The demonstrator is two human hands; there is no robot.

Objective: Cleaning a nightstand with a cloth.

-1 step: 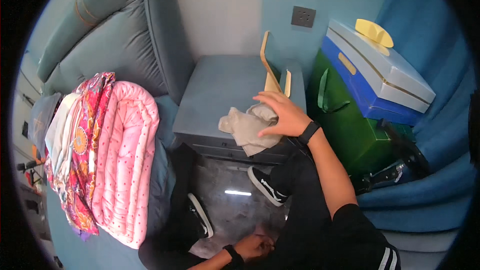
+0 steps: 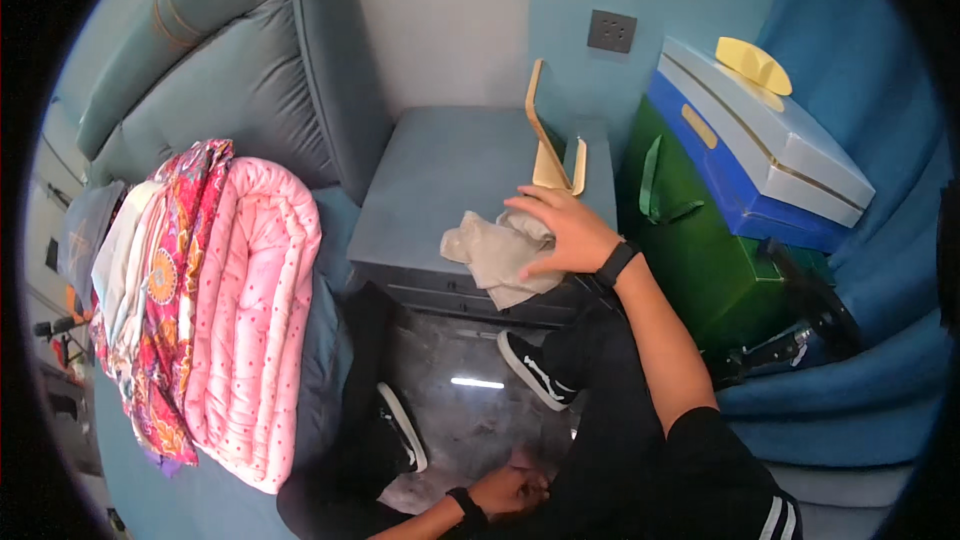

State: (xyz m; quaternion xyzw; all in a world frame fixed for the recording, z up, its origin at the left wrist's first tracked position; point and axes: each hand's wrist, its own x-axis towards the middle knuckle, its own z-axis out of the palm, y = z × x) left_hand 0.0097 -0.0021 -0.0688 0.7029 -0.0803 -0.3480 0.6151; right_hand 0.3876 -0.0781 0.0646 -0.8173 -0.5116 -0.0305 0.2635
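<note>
My right hand [image 2: 562, 230], with a black watch on its wrist, lies on top of a crumpled beige-grey cloth [image 2: 490, 255], fingers curved over it. The cloth sits on the front edge of a grey-blue bedside cabinet [image 2: 450, 170] and hangs a little over it. A thin tan wooden stand [image 2: 548, 155] rises just behind the hand. My left hand [image 2: 510, 488], wearing a dark wristband, rests low by my leg in black trousers with its fingers curled and nothing in it.
A grey-blue upholstered bed [image 2: 220, 70] fills the left, with a rolled pink quilt [image 2: 255, 310] and folded patterned bedding [image 2: 160, 280] beside it. At the right, a blue-and-grey box [image 2: 760, 140] lies on a green box [image 2: 700, 250]. My black-and-white shoes [image 2: 535, 370] stand on a glossy dark floor.
</note>
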